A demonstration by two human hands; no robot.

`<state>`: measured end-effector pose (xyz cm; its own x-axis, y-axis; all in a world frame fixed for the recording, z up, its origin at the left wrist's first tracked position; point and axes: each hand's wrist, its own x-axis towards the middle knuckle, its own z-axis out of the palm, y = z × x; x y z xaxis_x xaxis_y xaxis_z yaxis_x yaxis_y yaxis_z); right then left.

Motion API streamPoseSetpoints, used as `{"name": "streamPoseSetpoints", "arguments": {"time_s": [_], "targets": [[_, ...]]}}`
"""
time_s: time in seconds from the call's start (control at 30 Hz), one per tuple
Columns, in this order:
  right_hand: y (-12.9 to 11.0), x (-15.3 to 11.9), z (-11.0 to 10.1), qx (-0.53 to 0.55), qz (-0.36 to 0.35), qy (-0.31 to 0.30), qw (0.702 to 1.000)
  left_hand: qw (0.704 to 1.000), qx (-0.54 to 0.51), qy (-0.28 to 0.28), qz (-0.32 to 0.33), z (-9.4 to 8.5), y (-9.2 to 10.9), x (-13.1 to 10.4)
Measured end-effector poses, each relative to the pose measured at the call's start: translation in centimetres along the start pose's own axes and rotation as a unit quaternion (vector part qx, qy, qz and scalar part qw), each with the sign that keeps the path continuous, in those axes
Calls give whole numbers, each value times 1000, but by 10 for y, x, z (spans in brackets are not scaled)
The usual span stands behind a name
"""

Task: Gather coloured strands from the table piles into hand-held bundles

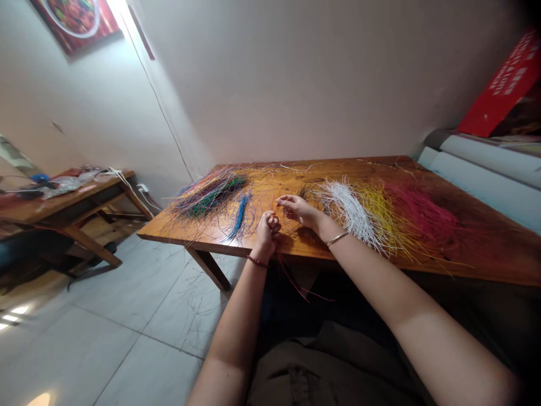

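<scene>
My left hand [267,230] is closed over the front of the table, gripping thin red wire-like strands [295,280] whose tails hang below the table edge. A small orange-red bit shows at its fingertips. Just above and to the right, my right hand [298,210] is closed in a pinch. What sits between its fingertips is too small to make out. A blue bundle of strands [240,217] lies left of my left hand. Beyond my right hand is a pile of white strands [355,217].
Yellow strands [382,211] and pink strands [422,217] lie at the right of the wooden table [296,246]. A mixed pile with green strands [211,197] covers its left end. Large rolls [486,169] stand at the right. A second table [46,207] is at the far left.
</scene>
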<state>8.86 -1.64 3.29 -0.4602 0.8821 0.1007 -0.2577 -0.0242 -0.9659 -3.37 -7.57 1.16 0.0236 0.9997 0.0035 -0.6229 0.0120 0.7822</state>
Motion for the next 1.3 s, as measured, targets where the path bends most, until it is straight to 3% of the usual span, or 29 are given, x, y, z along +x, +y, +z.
{"name": "streamPoseSetpoints", "arguments": {"time_s": [0.33,0.53,0.67,0.97,1.17,1.3], "targets": [[1,1,2,-41,-57,14,997,999,35,-10,15,1,-1,-1],[8,5,0,-74,-46,-39,995,999,39,-15,23,1,-2,-4],[10,6,-1,-99,-58,-42,992,999,41,-17,28,1,-3,-3],[8,7,-5,-8,-8,8,1000,999,28,-18,41,-5,-5,0],[-3,-1,4,43,21,-46,998,998,42,-19,45,-2,-4,-4],[-2,-3,6,67,52,-114,990,997,48,-8,54,-2,-5,-4]]}}
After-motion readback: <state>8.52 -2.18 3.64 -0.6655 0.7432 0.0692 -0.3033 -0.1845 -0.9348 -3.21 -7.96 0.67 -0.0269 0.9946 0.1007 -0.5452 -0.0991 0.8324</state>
